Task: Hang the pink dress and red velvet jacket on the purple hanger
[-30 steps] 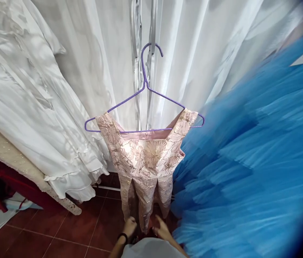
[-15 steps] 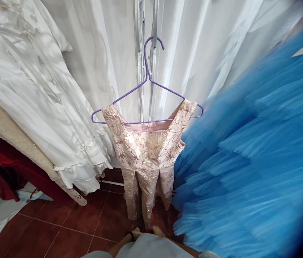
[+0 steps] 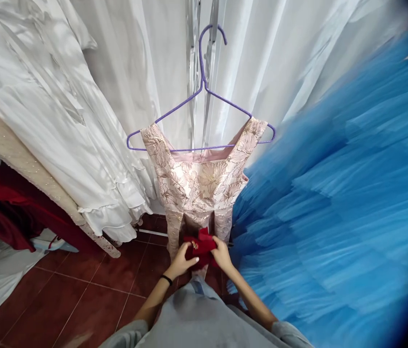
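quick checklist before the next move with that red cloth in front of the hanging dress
1. Both hands on the red cloth: ok, left hand and right hand grip it from either side.
2. Dress seated on the purple hanger: ok, both straps sit on it.
3. Hanger hooked to the rail: cannot tell, the top is cut off.
4. Blue tulle skirt apart from the dress: not ok, it presses against its right side.
5. Floor below the hands: ok, bare tiles.
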A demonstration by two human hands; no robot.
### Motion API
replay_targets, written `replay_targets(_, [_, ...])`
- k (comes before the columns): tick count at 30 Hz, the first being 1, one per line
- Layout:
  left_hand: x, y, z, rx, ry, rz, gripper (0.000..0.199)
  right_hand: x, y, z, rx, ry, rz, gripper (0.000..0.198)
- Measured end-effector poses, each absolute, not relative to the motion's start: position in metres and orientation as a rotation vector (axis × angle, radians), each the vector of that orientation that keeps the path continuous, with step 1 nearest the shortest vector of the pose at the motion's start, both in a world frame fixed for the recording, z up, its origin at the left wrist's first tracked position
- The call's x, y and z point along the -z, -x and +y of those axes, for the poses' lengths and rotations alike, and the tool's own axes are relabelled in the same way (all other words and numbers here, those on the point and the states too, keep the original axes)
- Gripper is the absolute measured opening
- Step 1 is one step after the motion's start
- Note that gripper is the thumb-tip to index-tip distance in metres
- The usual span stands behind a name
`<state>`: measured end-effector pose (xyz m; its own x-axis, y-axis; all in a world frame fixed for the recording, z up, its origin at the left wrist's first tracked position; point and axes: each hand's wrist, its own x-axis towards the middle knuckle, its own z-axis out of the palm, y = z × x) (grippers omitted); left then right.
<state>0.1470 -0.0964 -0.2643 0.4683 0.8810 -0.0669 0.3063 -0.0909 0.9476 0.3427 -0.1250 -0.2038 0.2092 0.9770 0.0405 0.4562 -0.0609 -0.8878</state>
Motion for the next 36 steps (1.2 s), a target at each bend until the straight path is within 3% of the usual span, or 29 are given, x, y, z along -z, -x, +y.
replay_targets(4, [0.201,-0.16,-0.065,-1.033,-1.872,1.05,0.073,0.147,-0.349,-0.117,-0.718,1.362,-1.494,0.016])
replay_targets(10, [0.136,-0.161,-0.051,-0.926,-1.849,0.786,0.039,0.085,-0.36,-0.119,-0.572,1.162,-1.609,0.024])
replay_targets(12, [0.129,-0.161,-0.053,-0.944,-1.702,0.709,0.05,0.075,-0.361,-0.119,-0.591,1.086,-1.583,0.022])
replay_targets(15, [0.117,-0.16,-0.056,-1.057,-1.465,0.535,0.083,0.062,-0.357,-0.121,-0.641,0.989,-1.565,0.018])
replay_targets(17, [0.104,-0.16,-0.057,-1.106,-1.475,0.515,0.089,0.056,-0.353,-0.122,-0.662,0.965,-1.586,0.019])
replay_targets(23, [0.061,-0.165,-0.058,-0.989,-1.691,0.736,0.044,0.046,-0.358,-0.125,-0.607,1.006,-1.625,0.035])
replay_targets(32, [0.049,-0.136,-0.046,-0.986,-1.399,0.829,0.042,0.026,-0.399,-0.136,-0.761,0.929,-1.256,0.011])
replay_targets(36, [0.032,-0.102,-0.031,-1.19,-1.492,1.023,0.027,0.023,-0.456,-0.14,-0.647,0.903,-1.126,0.044])
